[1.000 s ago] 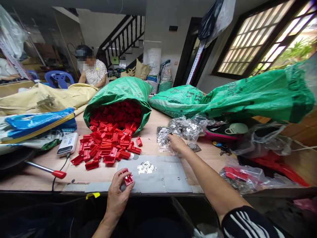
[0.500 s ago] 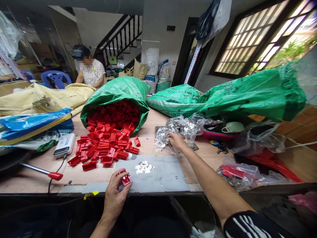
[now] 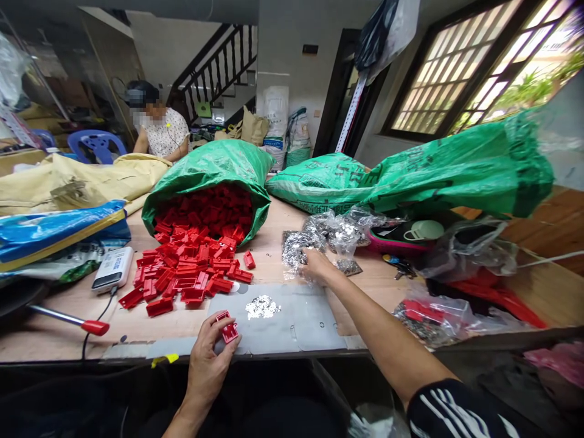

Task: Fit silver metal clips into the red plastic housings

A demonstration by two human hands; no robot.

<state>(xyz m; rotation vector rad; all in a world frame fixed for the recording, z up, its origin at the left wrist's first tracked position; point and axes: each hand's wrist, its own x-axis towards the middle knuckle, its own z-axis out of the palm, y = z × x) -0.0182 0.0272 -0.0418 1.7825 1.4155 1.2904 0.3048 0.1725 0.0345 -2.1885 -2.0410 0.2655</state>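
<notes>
My left hand (image 3: 207, 356) is near the table's front edge, its fingers pinching a small red plastic part (image 3: 229, 332). My right hand (image 3: 317, 265) reaches forward, its fingers closed on a clear plastic bag (image 3: 298, 250) of silver metal pieces. A green woven sack (image 3: 210, 164) lies on its side, spilling a pile of red plastic parts (image 3: 182, 274) onto the wooden table (image 3: 283, 243). Between my hands, a small heap of silver pieces (image 3: 262, 307) rests on a grey sheet (image 3: 301, 322).
A white power bank (image 3: 112, 269) and a red-handled metal tool (image 3: 93, 327) lie left of the pile. A second green sack (image 3: 410, 173) lies behind my right arm. Another clear bag (image 3: 433, 319) holds red and dark parts. A seated co-worker (image 3: 157, 131) is at the far left.
The whole scene sits slightly further left and higher in the view. Both hands keep the same hold, and the red pile and bags look undisturbed.
</notes>
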